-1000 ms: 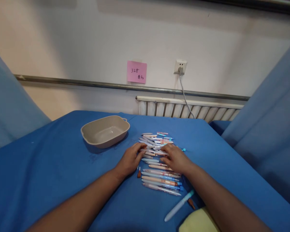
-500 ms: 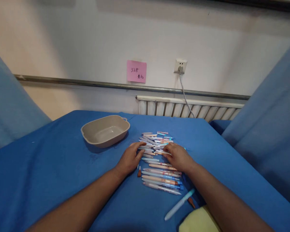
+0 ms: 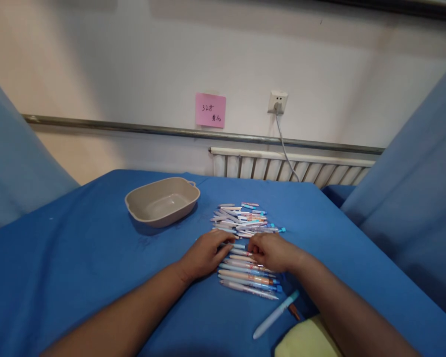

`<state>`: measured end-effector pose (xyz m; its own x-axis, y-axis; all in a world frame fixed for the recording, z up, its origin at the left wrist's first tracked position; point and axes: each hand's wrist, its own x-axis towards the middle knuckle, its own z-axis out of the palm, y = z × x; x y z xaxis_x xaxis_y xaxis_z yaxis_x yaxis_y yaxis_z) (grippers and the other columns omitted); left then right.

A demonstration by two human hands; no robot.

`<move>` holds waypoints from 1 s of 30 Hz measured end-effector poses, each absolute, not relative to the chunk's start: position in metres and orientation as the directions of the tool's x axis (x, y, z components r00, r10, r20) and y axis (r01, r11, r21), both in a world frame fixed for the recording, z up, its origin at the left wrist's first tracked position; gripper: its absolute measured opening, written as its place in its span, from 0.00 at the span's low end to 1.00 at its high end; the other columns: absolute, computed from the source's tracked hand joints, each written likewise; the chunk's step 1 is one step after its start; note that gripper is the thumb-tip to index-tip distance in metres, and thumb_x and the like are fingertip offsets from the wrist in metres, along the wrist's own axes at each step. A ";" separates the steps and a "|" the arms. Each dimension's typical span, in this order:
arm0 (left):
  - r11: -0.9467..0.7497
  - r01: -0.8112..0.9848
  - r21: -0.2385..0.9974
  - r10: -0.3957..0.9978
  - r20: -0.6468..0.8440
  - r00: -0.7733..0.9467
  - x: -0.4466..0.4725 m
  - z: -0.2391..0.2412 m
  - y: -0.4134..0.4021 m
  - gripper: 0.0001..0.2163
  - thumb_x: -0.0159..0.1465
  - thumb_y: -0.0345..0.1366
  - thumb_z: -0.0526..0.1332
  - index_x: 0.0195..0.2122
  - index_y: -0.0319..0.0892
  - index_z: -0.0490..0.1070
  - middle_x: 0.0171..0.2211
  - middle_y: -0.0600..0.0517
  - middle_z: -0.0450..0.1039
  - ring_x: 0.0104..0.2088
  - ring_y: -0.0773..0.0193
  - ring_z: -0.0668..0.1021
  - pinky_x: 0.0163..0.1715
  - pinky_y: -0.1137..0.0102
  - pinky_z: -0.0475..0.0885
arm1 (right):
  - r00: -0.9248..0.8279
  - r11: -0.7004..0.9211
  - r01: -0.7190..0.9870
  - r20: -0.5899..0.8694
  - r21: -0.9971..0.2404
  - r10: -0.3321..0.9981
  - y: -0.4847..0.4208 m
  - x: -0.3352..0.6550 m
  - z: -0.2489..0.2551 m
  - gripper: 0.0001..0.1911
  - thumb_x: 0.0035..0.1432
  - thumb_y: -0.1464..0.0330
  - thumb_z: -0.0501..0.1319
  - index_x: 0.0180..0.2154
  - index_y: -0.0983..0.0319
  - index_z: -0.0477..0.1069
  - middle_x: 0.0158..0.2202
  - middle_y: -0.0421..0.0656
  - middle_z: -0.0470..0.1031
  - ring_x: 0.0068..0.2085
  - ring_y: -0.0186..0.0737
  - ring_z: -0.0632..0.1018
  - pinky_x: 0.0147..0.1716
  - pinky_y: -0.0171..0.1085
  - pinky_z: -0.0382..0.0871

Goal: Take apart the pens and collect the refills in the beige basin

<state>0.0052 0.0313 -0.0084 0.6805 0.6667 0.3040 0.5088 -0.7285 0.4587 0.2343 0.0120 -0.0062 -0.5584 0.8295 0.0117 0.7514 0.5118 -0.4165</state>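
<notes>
Pens (image 3: pixel 247 277), likely light, stiff, slick, suit mid-barrel pinching; left hand (image 3: pixel 207 252) at their nine o'clock, right hand (image 3: pixel 275 252) at three, grips unclear

left grip (image 3: pixel 206 254): bare | right grip (image 3: pixel 273 252): bare | both forearms (image 3: pixel 134 307): bare

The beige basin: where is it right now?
In the head view, the beige basin sits left of centre on the blue cloth, left of the pens and beyond the left hand.
</notes>
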 end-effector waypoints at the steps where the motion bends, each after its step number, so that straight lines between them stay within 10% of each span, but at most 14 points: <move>1: -0.735 0.505 0.452 0.658 0.297 0.692 0.005 -0.008 0.031 0.10 0.63 0.34 0.55 0.45 0.43 0.69 0.41 0.49 0.74 0.42 0.60 0.74 0.44 0.67 0.67 | -0.560 0.517 0.740 0.031 -0.431 0.828 0.012 0.233 -0.007 0.08 0.52 0.71 0.58 0.36 0.61 0.71 0.30 0.41 0.75 0.29 0.34 0.72 0.26 0.30 0.58; 9: -0.725 0.522 0.448 0.672 0.299 0.677 0.007 -0.005 0.031 0.11 0.66 0.37 0.51 0.42 0.45 0.71 0.38 0.49 0.75 0.40 0.59 0.74 0.42 0.67 0.67 | -0.535 0.478 0.639 0.097 -0.603 0.839 0.016 0.229 -0.017 0.09 0.59 0.69 0.54 0.40 0.61 0.70 0.35 0.42 0.75 0.35 0.36 0.73 0.33 0.32 0.64; 19: -0.230 0.427 0.874 0.889 0.010 0.458 0.013 -0.014 0.034 0.17 0.66 0.47 0.45 0.43 0.41 0.66 0.17 0.60 0.66 0.10 0.70 0.66 0.12 0.75 0.61 | -0.599 0.640 0.695 0.229 -0.326 0.767 0.016 0.225 -0.011 0.14 0.65 0.68 0.47 0.44 0.63 0.69 0.38 0.48 0.75 0.41 0.41 0.74 0.40 0.35 0.63; 26: -0.473 0.425 0.772 0.868 0.325 0.376 0.008 -0.011 0.039 0.18 0.56 0.39 0.62 0.48 0.41 0.67 0.42 0.48 0.74 0.42 0.59 0.75 0.43 0.66 0.70 | -0.521 0.578 0.716 0.252 -0.392 0.816 0.020 0.230 -0.015 0.12 0.64 0.69 0.48 0.43 0.61 0.69 0.40 0.47 0.76 0.43 0.40 0.74 0.43 0.36 0.64; 30: -0.441 0.459 0.772 0.875 0.254 0.413 0.005 -0.010 0.038 0.13 0.63 0.41 0.53 0.45 0.42 0.69 0.30 0.53 0.76 0.32 0.62 0.76 0.37 0.67 0.71 | -0.516 0.586 0.695 0.277 -0.417 0.810 0.021 0.233 -0.016 0.13 0.65 0.68 0.48 0.44 0.61 0.69 0.42 0.46 0.75 0.44 0.40 0.74 0.43 0.36 0.64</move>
<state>0.0050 0.0383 -0.0095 0.4128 0.8746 0.2544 0.4586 -0.4409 0.7715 0.2329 0.0211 -0.0160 -0.5163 0.8103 0.2771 0.6953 0.5856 -0.4168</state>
